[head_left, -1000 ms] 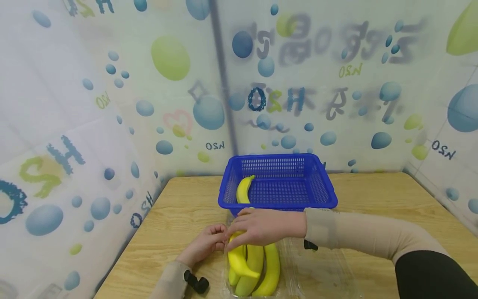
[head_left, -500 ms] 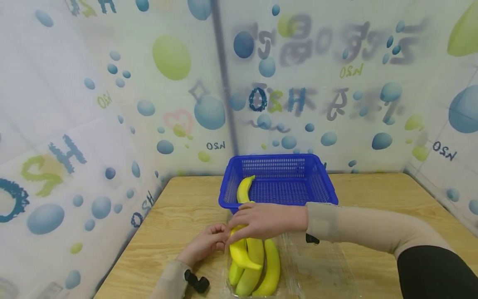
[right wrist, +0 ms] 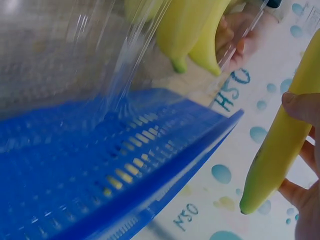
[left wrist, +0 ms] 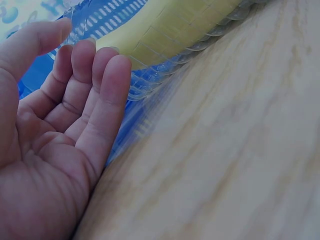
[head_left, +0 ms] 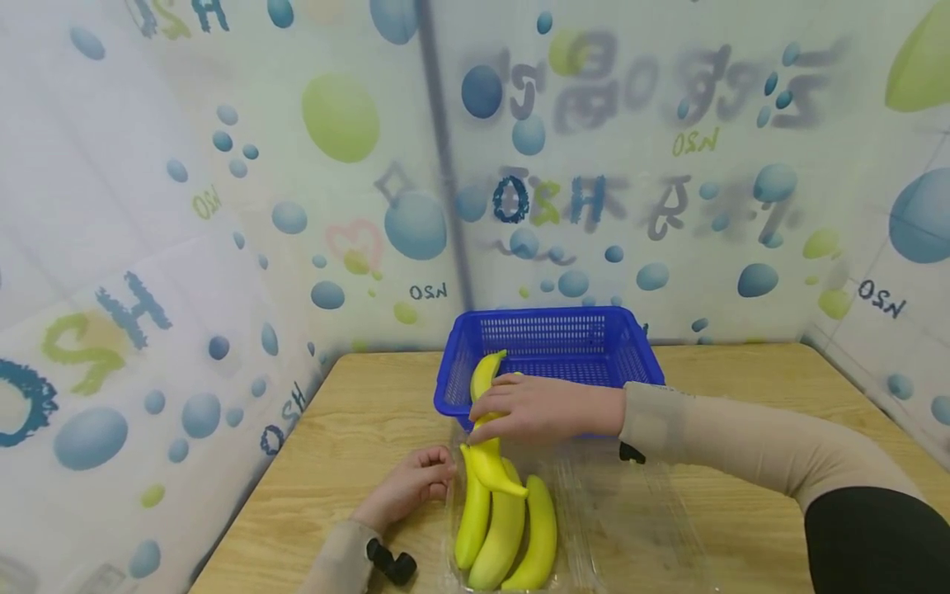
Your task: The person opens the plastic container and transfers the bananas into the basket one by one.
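My right hand point(head_left: 549, 408) holds a yellow banana point(head_left: 496, 472) above the far end of a clear plastic clamshell box. In the right wrist view, thumb and fingers pinch this banana point(right wrist: 280, 150) around its middle. Below it, 3 bananas lie side by side in the box; the rightmost banana point(head_left: 543, 528) is fully visible. My left hand point(head_left: 411, 480) is at the box's left wall, its fingers loosely bent. In the left wrist view, the fingertips point(left wrist: 116, 75) are at the clear wall point(left wrist: 160, 57), thumb apart from them; whether they touch it is unclear.
A blue plastic basket point(head_left: 552, 319) stands behind the box, with one banana point(head_left: 486, 373) at its left side. The box's transparent lid point(head_left: 638, 528) lies folded out to the right on the wooden table point(head_left: 757, 412). A printed curtain point(head_left: 660, 124) surrounds the table.
My right hand has moved up and away toward the basket, lifting the banana off the others in the box. My left hand has stayed at the box's left side.
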A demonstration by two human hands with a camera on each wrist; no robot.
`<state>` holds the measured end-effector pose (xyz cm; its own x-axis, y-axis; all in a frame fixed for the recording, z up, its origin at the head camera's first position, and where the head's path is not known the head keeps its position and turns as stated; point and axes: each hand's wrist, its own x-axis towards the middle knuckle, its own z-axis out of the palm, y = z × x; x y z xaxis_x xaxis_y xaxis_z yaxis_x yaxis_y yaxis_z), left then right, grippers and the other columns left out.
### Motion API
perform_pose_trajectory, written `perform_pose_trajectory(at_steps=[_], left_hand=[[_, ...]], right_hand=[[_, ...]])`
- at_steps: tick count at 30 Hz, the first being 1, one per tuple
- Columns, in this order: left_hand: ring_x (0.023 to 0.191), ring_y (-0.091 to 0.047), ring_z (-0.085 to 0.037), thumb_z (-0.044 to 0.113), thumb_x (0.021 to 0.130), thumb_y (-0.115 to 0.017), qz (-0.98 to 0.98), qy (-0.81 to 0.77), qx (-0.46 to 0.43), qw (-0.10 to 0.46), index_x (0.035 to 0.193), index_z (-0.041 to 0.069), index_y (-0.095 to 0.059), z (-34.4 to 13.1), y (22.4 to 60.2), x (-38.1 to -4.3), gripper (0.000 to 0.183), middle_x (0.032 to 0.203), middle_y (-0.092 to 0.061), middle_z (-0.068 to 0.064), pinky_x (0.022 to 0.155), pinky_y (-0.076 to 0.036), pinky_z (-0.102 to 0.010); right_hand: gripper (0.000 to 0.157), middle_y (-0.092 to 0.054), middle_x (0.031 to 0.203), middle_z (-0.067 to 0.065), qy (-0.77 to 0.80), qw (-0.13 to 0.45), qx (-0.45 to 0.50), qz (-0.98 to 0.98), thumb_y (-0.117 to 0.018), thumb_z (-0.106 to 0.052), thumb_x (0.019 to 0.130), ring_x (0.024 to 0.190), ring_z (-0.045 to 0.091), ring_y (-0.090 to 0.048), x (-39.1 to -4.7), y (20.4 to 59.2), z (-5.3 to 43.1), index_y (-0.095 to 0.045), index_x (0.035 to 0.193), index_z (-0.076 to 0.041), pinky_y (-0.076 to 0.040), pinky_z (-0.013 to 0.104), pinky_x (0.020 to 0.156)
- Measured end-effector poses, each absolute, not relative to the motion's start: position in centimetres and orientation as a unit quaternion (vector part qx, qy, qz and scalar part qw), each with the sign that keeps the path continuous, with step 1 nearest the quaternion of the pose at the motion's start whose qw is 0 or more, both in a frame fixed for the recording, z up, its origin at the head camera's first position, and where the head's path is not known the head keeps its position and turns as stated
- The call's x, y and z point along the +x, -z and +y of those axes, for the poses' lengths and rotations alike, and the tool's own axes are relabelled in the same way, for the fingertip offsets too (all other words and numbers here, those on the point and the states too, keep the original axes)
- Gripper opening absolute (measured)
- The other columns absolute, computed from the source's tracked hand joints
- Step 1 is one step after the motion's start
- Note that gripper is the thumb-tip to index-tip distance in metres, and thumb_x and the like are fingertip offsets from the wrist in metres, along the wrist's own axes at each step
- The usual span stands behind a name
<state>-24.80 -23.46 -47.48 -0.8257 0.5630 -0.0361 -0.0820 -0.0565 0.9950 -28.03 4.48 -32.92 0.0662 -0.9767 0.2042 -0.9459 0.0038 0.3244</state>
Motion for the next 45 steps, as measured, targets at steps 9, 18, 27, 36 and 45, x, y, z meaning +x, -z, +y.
perform_pose_trajectory(at_steps=[9,18,27,36,45], left_hand=[[0.073,-0.054,-0.007,0.005,0.096,-0.051,0.644,-0.704,0.187,0.235,0.089,0.014,-0.056,-23.4,47.6,-24.6,0.012,0.081,-0.055,0.005,0.067,-0.050,-0.024],[0.072,-0.054,-0.006,0.004,0.095,-0.052,0.646,-0.703,0.188,0.228,0.088,0.014,-0.056,-23.4,47.7,-24.6,0.013,0.080,-0.054,0.005,0.066,-0.049,-0.023],[0.072,-0.053,-0.007,0.005,0.095,-0.052,0.647,-0.703,0.190,0.227,0.088,0.013,-0.056,-23.5,47.6,-24.7,0.012,0.080,-0.054,0.005,0.065,-0.049,-0.023],[0.071,-0.053,-0.008,0.006,0.095,-0.053,0.651,-0.701,0.185,0.226,0.088,0.013,-0.056,-23.4,47.5,-24.8,0.010,0.080,-0.054,0.004,0.064,-0.049,-0.024],[0.072,-0.054,-0.007,0.003,0.096,-0.051,0.650,-0.702,0.187,0.225,0.089,0.013,-0.057,-23.4,47.6,-24.8,0.013,0.081,-0.055,0.004,0.065,-0.049,-0.024]], right_hand=[[0.038,-0.061,0.124,0.004,0.002,0.211,0.698,-0.685,-0.067,-0.007,0.091,0.118,0.018,-0.054,-30.5,33.1,5.0,-0.061,0.126,-0.021,-0.038,0.037,0.104],[0.040,-0.062,0.121,0.003,-0.016,0.213,0.681,-0.700,-0.073,-0.008,0.086,0.110,0.020,-0.056,-32.8,33.1,5.5,-0.062,0.124,-0.014,-0.043,0.031,0.097],[0.037,-0.062,0.120,0.007,-0.037,0.202,0.663,-0.720,-0.072,-0.006,0.086,0.108,0.022,-0.057,-34.5,32.8,5.6,-0.062,0.121,-0.011,-0.045,0.031,0.096],[0.037,-0.062,0.116,0.006,-0.032,0.187,0.650,-0.736,-0.069,0.000,0.086,0.104,0.022,-0.058,-36.9,32.8,5.6,-0.063,0.121,-0.011,-0.046,0.032,0.093],[0.034,-0.063,0.117,0.007,-0.025,0.179,0.636,-0.750,-0.068,-0.003,0.088,0.108,0.023,-0.058,-38.4,32.0,5.3,-0.063,0.121,-0.010,-0.046,0.034,0.096]])
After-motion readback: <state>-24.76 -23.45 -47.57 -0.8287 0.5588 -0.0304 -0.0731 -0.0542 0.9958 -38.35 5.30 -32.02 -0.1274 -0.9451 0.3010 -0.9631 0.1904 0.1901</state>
